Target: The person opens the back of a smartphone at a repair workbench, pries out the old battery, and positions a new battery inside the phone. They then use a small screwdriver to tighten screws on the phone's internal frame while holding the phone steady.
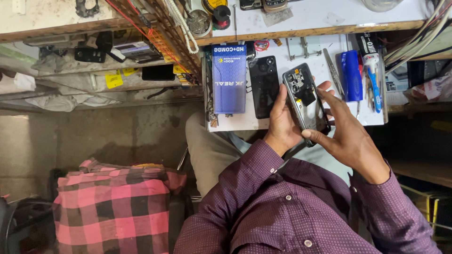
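Both hands point(282, 120) point(351, 136) clasp an opened phone point(305, 96); blue box point(229, 78), black phone point(264, 84) beside.

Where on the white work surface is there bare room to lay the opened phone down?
A bare strip of the white work surface lies above the opened phone, between the black phone and the tweezers. Right of the tweezers, tools crowd together.

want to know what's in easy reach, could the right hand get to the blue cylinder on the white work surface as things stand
Probably yes. The right hand is touching the opened phone, and the blue cylinder lies just beyond its fingers on the white work surface, with only thin tweezers lying between. It would have to let go of the phone first.
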A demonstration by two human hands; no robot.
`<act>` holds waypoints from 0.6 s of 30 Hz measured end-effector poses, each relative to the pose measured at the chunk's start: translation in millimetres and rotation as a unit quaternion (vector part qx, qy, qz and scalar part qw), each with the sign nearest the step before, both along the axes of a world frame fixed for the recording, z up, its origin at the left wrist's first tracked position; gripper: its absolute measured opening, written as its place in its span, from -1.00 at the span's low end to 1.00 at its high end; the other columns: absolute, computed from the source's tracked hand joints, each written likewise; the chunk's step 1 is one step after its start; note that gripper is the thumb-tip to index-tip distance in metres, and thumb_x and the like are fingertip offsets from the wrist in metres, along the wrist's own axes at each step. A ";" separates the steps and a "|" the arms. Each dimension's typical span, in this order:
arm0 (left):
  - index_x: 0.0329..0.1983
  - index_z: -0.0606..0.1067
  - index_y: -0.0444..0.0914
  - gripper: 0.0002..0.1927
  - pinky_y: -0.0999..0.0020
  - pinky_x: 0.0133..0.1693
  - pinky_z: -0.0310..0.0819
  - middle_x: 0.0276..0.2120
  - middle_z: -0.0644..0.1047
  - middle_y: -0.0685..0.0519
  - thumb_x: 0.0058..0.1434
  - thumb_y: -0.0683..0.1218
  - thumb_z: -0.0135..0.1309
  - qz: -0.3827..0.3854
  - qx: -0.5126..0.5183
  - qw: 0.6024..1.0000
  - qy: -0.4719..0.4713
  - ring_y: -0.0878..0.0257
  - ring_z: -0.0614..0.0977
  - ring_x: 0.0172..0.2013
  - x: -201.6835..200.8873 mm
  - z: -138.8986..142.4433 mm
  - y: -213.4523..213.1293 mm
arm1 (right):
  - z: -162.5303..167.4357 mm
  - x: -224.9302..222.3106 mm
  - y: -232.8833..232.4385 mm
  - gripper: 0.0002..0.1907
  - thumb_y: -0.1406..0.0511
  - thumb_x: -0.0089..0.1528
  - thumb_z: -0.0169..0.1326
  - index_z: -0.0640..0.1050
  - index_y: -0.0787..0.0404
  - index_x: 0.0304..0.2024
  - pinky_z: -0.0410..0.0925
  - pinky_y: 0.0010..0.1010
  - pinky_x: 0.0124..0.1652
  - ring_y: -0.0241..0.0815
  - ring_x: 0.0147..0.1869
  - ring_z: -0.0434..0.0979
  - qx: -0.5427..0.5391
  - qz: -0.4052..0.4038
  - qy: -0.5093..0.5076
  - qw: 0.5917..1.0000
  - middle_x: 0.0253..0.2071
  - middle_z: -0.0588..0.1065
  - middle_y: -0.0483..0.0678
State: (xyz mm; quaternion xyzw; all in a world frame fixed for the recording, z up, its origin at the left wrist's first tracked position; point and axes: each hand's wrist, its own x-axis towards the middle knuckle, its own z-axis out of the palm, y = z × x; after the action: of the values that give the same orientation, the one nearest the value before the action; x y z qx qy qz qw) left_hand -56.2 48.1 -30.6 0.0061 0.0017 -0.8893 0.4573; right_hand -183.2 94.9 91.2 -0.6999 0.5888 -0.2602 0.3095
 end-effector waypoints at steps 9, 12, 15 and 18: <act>0.54 0.16 -0.26 -0.20 -0.05 0.34 0.30 0.41 0.31 -0.19 0.49 0.37 -0.14 0.015 -0.014 0.997 -0.070 -0.07 0.30 0.42 -0.8 5.3 2.4 | 2.7 3.3 -0.2 -0.10 0.17 0.13 0.31 0.24 0.21 0.46 0.32 -0.06 0.20 0.33 0.48 0.27 -0.017 0.008 0.040 0.999 0.33 0.31 0.32; 0.55 0.14 -0.26 -0.17 -0.03 0.36 0.27 0.41 0.30 -0.17 0.47 0.39 -0.13 0.010 -0.022 0.997 -0.068 -0.04 0.31 0.43 0.4 4.8 3.3 | 6.8 3.9 1.6 -0.15 0.17 0.13 0.29 0.29 0.14 0.43 0.33 -0.08 0.17 0.31 0.43 0.31 0.004 -0.001 0.041 0.999 0.36 0.28 0.32; 0.57 0.12 -0.24 -0.15 -0.01 0.35 0.27 0.43 0.29 -0.15 0.45 0.39 -0.09 0.008 -0.030 0.997 -0.070 -0.02 0.31 0.41 0.4 2.9 3.1 | 10.2 3.9 3.7 -0.17 0.18 0.13 0.28 0.30 0.12 0.42 0.34 -0.09 0.17 0.28 0.43 0.33 0.001 -0.003 0.025 1.000 0.36 0.29 0.30; 0.59 0.11 -0.24 -0.11 0.00 0.35 0.28 0.45 0.27 -0.12 0.42 0.40 -0.07 0.003 -0.042 0.997 -0.071 0.01 0.32 0.41 0.0 0.2 3.8 | 11.8 2.4 4.5 -0.19 0.20 0.14 0.27 0.31 0.10 0.43 0.34 -0.10 0.19 0.24 0.42 0.35 -0.010 0.010 0.019 1.000 0.36 0.30 0.25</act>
State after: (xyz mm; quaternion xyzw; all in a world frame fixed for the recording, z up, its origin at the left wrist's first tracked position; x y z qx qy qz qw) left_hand -56.2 51.9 -30.4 0.0498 -0.0683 -0.8845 0.4589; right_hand -180.9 99.4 102.9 -0.7137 0.5847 -0.2497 0.2940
